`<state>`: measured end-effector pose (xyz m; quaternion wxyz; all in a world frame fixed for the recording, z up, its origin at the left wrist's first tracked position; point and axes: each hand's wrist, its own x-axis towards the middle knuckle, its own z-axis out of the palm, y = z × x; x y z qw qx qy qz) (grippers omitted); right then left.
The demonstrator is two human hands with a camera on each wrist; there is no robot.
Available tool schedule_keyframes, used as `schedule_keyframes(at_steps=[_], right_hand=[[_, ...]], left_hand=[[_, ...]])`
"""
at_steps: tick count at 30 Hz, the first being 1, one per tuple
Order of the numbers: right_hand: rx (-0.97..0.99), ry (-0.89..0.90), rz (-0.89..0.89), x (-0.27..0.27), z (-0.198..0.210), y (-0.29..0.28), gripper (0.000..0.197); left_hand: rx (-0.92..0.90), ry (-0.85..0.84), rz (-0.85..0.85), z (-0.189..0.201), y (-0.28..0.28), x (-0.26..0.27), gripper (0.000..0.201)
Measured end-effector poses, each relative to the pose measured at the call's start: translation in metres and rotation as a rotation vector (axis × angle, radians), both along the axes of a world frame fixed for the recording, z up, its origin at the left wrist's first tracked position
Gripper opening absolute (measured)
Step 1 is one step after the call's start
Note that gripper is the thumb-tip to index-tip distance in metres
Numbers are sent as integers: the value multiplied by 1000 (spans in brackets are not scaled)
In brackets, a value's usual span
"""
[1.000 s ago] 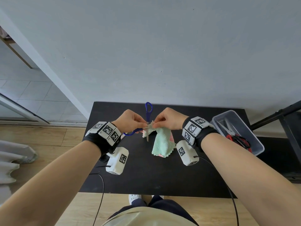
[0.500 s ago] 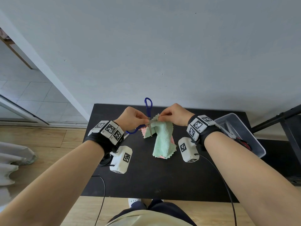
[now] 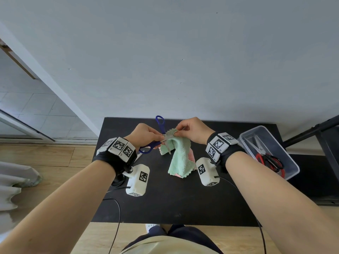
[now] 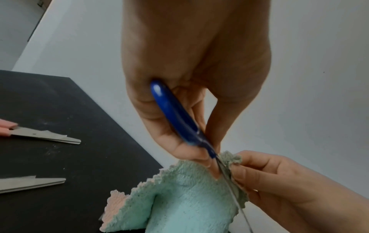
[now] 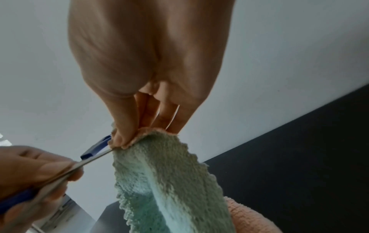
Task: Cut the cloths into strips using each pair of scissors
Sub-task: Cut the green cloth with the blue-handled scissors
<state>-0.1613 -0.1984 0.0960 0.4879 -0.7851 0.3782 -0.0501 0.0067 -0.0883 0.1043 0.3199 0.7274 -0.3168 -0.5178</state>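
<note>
My left hand (image 3: 146,137) grips the blue-handled scissors (image 3: 160,125) above the black table (image 3: 183,202). Their blades are spread, and one blade (image 3: 167,148) points down in front of the cloth. My right hand (image 3: 189,130) pinches the top edge of the green cloth (image 3: 180,158), which hangs down to the table. In the left wrist view the blue handle (image 4: 179,119) runs through my fingers (image 4: 175,146) and the thin blade meets the cloth's (image 4: 189,197) edge beside the right hand (image 4: 279,181). In the right wrist view my thumb and fingers (image 5: 123,135) hold the cloth (image 5: 169,181), with the blade (image 5: 79,164) touching its edge.
A pink cloth (image 3: 191,156) lies under the green one. A clear plastic box (image 3: 291,162) at the right holds red-and-black scissors (image 3: 269,160). Two more pairs of scissors lie at the left, one with pink handles (image 4: 40,136) and another of which only the blades (image 4: 30,183) show. The wall stands just behind the table.
Both hands have risen and lifted the cloth's top edge higher off the table. The scissors have turned, and one blade now lies against the edge held by the right hand.
</note>
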Motion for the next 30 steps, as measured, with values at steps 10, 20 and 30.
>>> schedule_keyframes(at_steps=[10, 20, 30], right_hand=[[-97, 53, -116, -6, -4, -8, 12], [145, -77, 20, 2, 19, 1, 19], [97, 100, 102, 12, 14, 15, 11]], left_hand=[[2, -34, -23, -3, 7, 3, 9], [-94, -63, -24, -1, 10, 4, 5], [-128, -156, -121, 11, 9, -10, 7]])
